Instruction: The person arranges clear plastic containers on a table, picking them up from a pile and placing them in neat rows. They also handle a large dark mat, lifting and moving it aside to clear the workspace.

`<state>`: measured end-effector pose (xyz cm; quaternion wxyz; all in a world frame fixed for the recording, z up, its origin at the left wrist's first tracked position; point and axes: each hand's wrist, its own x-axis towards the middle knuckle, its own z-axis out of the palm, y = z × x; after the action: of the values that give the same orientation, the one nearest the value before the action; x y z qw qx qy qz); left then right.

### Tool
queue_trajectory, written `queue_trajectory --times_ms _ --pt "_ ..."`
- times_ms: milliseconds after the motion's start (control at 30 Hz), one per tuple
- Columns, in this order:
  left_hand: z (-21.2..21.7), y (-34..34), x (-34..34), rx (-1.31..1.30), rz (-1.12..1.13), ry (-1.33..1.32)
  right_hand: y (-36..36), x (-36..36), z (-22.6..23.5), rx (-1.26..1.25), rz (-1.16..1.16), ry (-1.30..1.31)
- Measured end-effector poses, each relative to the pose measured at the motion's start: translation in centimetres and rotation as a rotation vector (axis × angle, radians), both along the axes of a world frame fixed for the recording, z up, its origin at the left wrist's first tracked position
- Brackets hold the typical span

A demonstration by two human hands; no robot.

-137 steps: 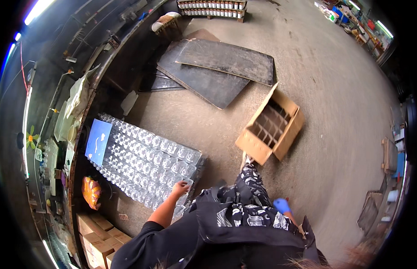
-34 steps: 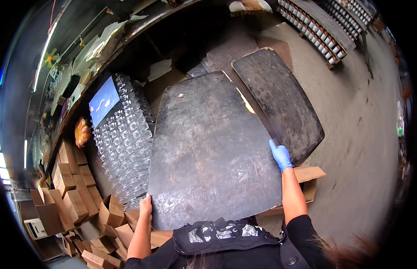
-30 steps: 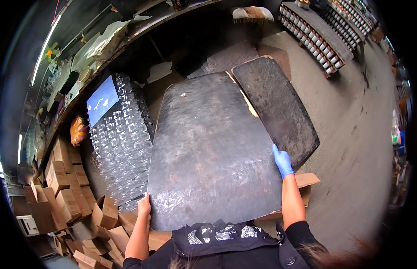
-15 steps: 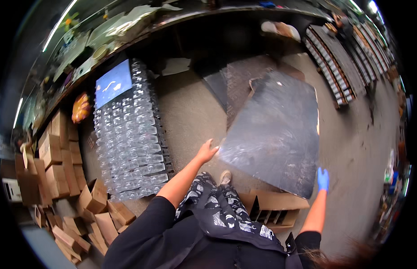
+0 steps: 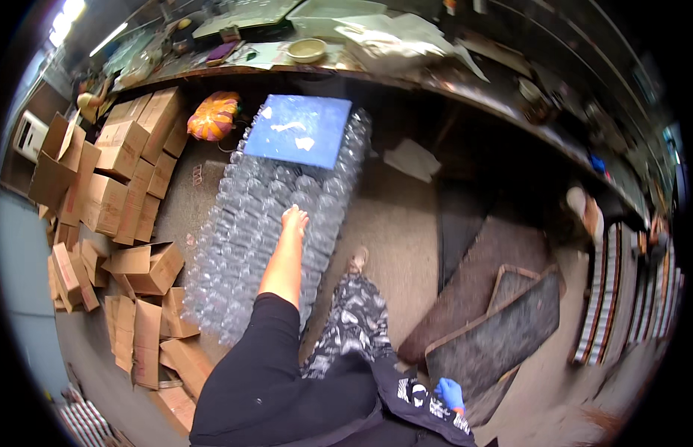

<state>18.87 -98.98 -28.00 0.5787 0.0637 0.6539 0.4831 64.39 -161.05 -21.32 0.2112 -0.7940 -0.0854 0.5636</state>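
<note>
My bare left hand [image 5: 294, 218] reaches out over a block of clear plastic bottles [image 5: 249, 231] packed in rows, its fingers stretched toward their tops. I cannot tell whether it touches them. A blue sheet [image 5: 300, 130] with a few white scraps on it covers the far end of the bottles. Close to my body on the right, my blue-gloved right hand [image 5: 450, 392] is loosely curled, with nothing visible in it. Beside that glove a worn dark board [image 5: 503, 331] lies at an angle over a brown board [image 5: 473, 261].
Cardboard boxes [image 5: 115, 179] are stacked at the left, with open cartons [image 5: 149, 268] nearer. An orange and purple bundle [image 5: 214, 115] sits beyond the bottles. A long workbench [image 5: 257, 59] crosses the far side, and racks [image 5: 599, 290] of striped rows stand at the right.
My left hand has gone from the large dark board to above the bottles. My right hand has come in toward my body, away from the board's edge. The view has turned left.
</note>
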Motion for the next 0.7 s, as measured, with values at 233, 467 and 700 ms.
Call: queue_trajectory --times_ms 233,467,700 --pt "-4.6 19.7 1.7 -0.193 0.187 0.08 26.8 -1.5 6.0 0.014 -0.013 -0.05" --pt "-9.1 23.7 -3.5 -0.312 0.258 -0.019 34.0 -4.0 4.8 -0.141 0.155 0.041" --pt "1.9 30.9 -0.5 0.183 0.205 -0.095 42.4 -4.0 8.3 -0.115 0.238 -0.004"
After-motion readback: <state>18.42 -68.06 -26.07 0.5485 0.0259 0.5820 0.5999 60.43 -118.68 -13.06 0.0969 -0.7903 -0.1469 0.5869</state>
